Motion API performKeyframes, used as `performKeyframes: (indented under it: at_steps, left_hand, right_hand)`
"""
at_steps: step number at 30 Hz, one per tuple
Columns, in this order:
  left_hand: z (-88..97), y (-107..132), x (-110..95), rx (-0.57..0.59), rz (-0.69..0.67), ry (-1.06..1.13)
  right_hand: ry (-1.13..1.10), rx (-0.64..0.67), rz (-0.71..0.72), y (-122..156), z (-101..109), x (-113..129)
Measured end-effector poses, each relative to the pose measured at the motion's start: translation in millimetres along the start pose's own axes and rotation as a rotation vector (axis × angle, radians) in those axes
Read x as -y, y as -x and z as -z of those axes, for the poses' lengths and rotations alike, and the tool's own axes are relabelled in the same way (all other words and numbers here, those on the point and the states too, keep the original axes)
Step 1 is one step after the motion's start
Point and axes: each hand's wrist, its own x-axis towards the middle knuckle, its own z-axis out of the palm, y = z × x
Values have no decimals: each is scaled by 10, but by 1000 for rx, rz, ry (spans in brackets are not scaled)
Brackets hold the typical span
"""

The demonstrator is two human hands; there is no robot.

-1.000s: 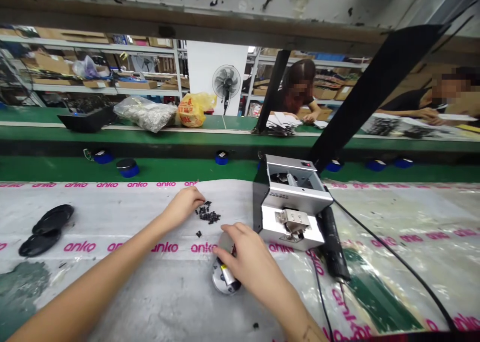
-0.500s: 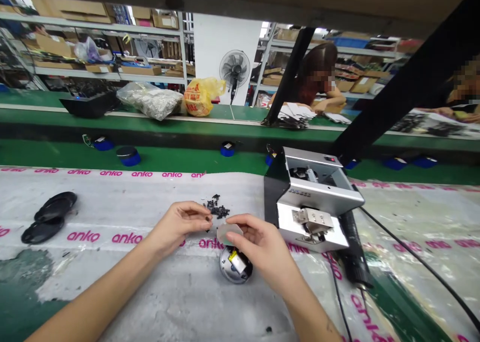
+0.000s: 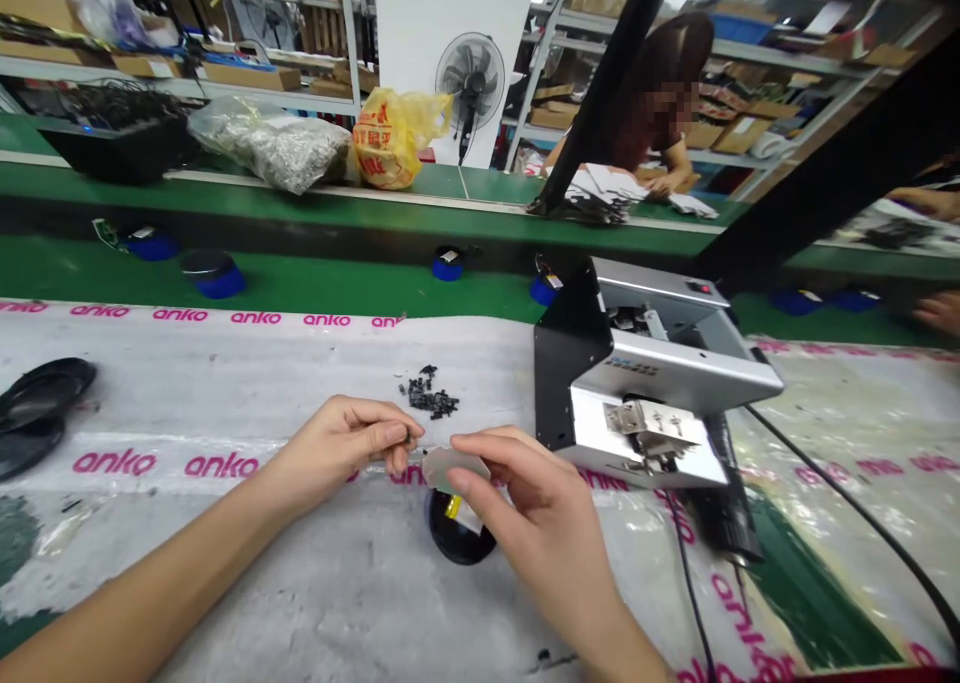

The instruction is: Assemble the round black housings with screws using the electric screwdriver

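My right hand (image 3: 525, 503) pinches a thin, pale, round disc (image 3: 456, 468) between thumb and fingers. Beside it, my left hand (image 3: 356, 448) is closed in a pinch on a small dark piece (image 3: 408, 437), too small to name surely. Below the disc, a round black housing (image 3: 459, 545) sits on the covered bench, with a yellow-taped silvery block in it. The disc and my right hand hide part of this housing. Just beyond my hands lies a loose pile of small black parts (image 3: 433, 400).
A silver-and-black machine (image 3: 660, 363) stands right of my hands, an electric screwdriver (image 3: 724, 508) and cables beside it. Black round covers (image 3: 37, 413) lie at left. Blue round units (image 3: 448, 263) sit on the green strip behind. A person (image 3: 660, 113) works across the bench.
The view has tilted down and shifted. My left fingers have drawn into a tighter pinch, and the small dark piece shows more plainly. My right hand still holds the disc over the housing.
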Motion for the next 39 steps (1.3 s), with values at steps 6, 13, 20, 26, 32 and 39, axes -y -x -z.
performKeyframes:
  at_steps: [6, 13, 20, 26, 32, 39]
  left_hand:
    - [-87, 51, -8, 115, -50, -72]
    - [-84, 53, 1, 129, -71, -65]
    - [-93, 68, 9, 106, -87, -106]
    - [-183, 102, -112, 5, -165, -374]
    - [-236, 59, -96, -17, -120, -286]
    - [-291, 14, 0, -219, -87, -122]
  right_hand:
    - [-6, 8, 5, -8, -24, 4]
    - [4, 16, -53, 1, -39, -2]
    - [59, 6, -31, -3, -39, -9]
    - [153, -3, 98, 9, -37, -15]
    - [148, -11, 64, -24, -40, 13]
    - [461, 69, 244, 49, 56, 76]
